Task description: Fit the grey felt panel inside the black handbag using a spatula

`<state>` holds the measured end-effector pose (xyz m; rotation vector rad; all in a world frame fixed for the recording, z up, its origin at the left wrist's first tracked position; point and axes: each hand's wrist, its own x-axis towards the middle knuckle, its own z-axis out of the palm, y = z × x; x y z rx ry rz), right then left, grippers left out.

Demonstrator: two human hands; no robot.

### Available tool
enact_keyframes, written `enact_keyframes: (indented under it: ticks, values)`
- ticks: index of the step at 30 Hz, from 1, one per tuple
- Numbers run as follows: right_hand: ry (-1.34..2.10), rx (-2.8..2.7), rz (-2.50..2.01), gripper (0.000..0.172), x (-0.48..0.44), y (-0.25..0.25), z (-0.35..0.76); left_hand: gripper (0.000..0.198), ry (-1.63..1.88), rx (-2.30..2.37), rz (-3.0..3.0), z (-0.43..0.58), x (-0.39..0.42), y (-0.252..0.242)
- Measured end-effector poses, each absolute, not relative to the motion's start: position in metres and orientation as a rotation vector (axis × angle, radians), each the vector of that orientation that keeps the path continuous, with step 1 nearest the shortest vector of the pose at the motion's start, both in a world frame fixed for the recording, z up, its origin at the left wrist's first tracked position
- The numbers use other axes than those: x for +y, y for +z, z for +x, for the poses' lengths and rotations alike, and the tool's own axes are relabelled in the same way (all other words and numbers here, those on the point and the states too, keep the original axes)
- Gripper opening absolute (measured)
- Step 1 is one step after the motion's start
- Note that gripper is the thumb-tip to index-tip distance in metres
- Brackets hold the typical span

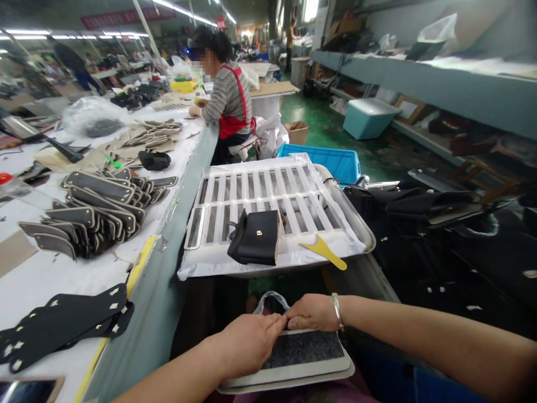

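On my lap lies a flat, pale-edged bag piece with a dark grey felt panel (pixel 308 348). My left hand (pixel 251 342) is closed at its far edge, fingers pressed together. Meeting it there, my right hand (pixel 312 313), with a silver bangle at the wrist, pinches the same edge. What lies right between the fingertips is hidden. A loop wrapped in clear plastic (pixel 271 296) rises just behind the hands. Beyond, a black leather pouch-like piece (pixel 258 235) with a small gold clasp and a yellow scraper (pixel 325 253) rest on a white slatted rack (pixel 268 193).
To the left, a long table (pixel 168 224) carries stacked dark straps (pixel 100 210) and black panels (pixel 62 319). Black bags (pixel 432 240) are heaped at right. A co-worker in a red apron (pixel 235 101) sits ahead, near a blue crate (pixel 323 159).
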<state>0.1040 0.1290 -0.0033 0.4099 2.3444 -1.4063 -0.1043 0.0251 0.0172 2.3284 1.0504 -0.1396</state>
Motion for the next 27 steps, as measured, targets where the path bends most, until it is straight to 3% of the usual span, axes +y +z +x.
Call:
enact_keyframes:
  ticks: [3,10,18,23,27]
  values:
    - [-1.484,2.333,0.393,0.041,0.129,-0.002,0.102,0.043,-0.076,0.993,2.201,-0.133,0.022,0.022]
    - [-1.415,2.356,0.293,0.038,0.12,-0.009,0.065,0.06,-0.165,0.975,2.327,-0.149,0.012,0.01]
    - [-1.35,2.454,0.235,0.037,0.11,-0.008,0.033,0.038,0.161,1.027,2.182,-0.191,-0.005,0.021]
    - [-1.151,2.505,0.184,0.042,0.098,-0.01,-0.008,0.04,0.056,1.056,2.364,-0.199,-0.016,0.017]
    - [-1.181,2.532,0.174,0.043,0.097,-0.015,-0.008,0.04,-0.008,1.15,2.501,-0.19,-0.021,0.016]
